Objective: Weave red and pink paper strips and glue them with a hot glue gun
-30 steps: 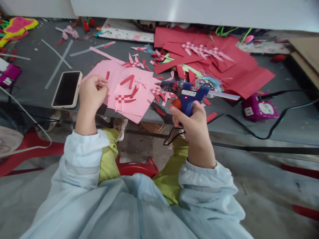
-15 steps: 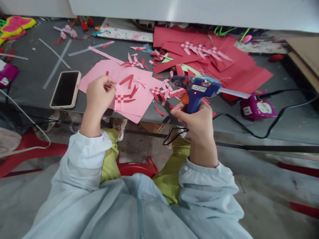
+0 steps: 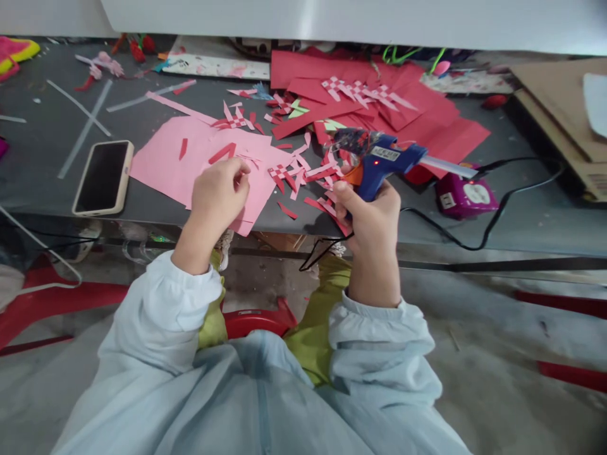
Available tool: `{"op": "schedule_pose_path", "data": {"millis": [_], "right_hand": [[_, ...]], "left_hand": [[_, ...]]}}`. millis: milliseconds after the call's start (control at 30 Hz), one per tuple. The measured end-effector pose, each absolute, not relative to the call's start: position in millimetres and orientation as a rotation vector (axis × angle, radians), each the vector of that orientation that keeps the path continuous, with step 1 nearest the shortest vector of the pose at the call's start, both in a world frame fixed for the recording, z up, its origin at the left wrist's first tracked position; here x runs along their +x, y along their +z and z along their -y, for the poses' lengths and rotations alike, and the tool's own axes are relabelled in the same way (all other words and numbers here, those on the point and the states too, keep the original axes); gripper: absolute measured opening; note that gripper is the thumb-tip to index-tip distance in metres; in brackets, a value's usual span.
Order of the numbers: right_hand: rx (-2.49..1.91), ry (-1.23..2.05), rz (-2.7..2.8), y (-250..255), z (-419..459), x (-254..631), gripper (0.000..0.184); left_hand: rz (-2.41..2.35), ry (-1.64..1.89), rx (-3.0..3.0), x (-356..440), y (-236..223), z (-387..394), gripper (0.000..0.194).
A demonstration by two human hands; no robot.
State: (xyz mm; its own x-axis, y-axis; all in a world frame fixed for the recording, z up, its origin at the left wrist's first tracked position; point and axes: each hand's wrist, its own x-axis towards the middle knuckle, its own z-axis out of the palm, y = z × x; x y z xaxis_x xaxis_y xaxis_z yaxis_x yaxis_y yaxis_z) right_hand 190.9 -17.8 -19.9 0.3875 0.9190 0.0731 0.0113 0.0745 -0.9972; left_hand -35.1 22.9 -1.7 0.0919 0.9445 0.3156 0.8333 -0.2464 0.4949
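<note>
My right hand point(image 3: 372, 212) is wrapped round the handle of a blue hot glue gun point(image 3: 386, 157) with an orange trigger and a lit red light. Its nozzle points left, above the paper scraps, and a clear glue stick point(image 3: 448, 167) juts from its back end. My left hand point(image 3: 220, 194) is closed in a pinch over the pink paper point(image 3: 161, 148), and what its fingertips hold, if anything, is hidden. Red strips point(image 3: 183, 149) lie on that paper. Between the hands is a red and pink checkered woven paper piece point(image 3: 279, 173).
A phone point(image 3: 103, 177) lies left of the pink paper. Red sheets point(image 3: 455, 142) are heaped at the back, with woven pieces point(image 3: 365, 92) on top. A purple box point(image 3: 467, 197) and a black cord point(image 3: 443, 235) are on the right, near cardboard point(image 3: 559, 107). Clear glue sticks point(image 3: 85, 129) lie at left.
My left hand has moved right across the pink paper and now covers the woven piece there. My right hand has carried the glue gun slightly right. The view has shifted to the right.
</note>
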Motion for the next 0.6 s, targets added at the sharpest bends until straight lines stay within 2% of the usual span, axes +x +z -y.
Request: {"op": "schedule_pose_path", "data": {"millis": [167,600], "right_hand": [[-1.262,0.889,0.9,-21,14,186,0.05],[-1.201,0.985,0.869,-22,11,184,0.043]], "left_hand": [[-1.742,0.694,2.285,-9,-4,-28,0.022],[-1.796,0.347,2.52,34,-6,-46,0.034]]}}
